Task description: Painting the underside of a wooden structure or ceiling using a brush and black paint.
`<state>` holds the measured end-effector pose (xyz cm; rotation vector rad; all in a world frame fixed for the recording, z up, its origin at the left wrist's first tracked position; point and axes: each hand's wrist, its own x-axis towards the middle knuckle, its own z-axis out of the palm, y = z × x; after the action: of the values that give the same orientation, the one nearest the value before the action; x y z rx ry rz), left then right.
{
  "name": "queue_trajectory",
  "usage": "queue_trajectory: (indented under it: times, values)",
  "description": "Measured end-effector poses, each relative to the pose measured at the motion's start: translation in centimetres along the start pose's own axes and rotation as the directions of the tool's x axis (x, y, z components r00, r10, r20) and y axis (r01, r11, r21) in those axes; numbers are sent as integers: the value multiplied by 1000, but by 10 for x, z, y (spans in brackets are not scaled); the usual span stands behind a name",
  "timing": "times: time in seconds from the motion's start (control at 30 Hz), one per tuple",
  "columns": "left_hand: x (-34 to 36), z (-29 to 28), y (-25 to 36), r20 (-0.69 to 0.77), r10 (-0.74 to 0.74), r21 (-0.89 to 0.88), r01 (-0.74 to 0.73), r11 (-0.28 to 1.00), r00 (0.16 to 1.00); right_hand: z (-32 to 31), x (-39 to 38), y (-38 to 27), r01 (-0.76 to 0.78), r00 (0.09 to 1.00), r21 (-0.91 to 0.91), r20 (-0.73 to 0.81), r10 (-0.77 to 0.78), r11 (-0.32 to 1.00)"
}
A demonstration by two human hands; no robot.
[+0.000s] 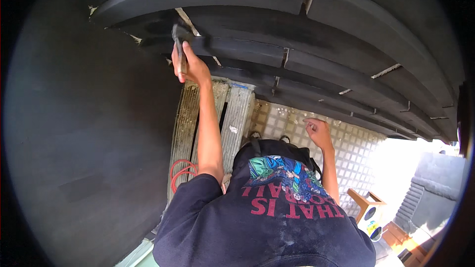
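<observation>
My left hand (192,65) is closed round the handle of a paintbrush (179,39), whose dark bristles are at the dark-painted stepped boards (237,44) above, beside a pale unpainted gap. My right hand (316,129) is held lower at the right, in front of the tiled surface, its fingers loosely bent and apart with nothing visible in them. A large dark painted wall (89,133) fills the left side, with pale rough patches where it meets the boards.
Weathered planks (184,118) stand beneath my left arm, with a red hose or cord (176,170) beside them. Small square tiles (346,153) cover the floor near my feet. A wooden-and-white box-like object (368,217) lies at lower right, near grey ridged slabs (428,178) in bright light.
</observation>
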<state>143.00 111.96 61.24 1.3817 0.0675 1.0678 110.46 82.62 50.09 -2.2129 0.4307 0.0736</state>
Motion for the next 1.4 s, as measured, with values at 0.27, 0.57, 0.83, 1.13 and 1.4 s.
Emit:
queue_trajectory:
  times: [0.27, 0.57, 0.83, 1.13, 1.4]
  values:
    - [-118, 35, 52, 274, 165, 86, -195, 977, 947, 14, -3, -6, 57, 998, 0, 19, -57, 998]
    - [-163, 13, 91, 721, 201, -146, -139, 980, 664, -2, 33, -124, 118, 979, 587, -203, 5, 801]
    - [-134, -8, 85, 765, 405, -212, -398, 893, 502, 11, 20, -211, 106, 988, 651, -155, -5, 751]
    - [-108, -14, 90, 820, 508, -356, -459, 814, 266, 12, 18, -202, -59, 996, 949, 34, 87, 308]
    - [-51, -52, 62, 961, 264, -240, -220, 946, 87, 8, 10, -191, 174, 912, 907, -295, 285, 382]
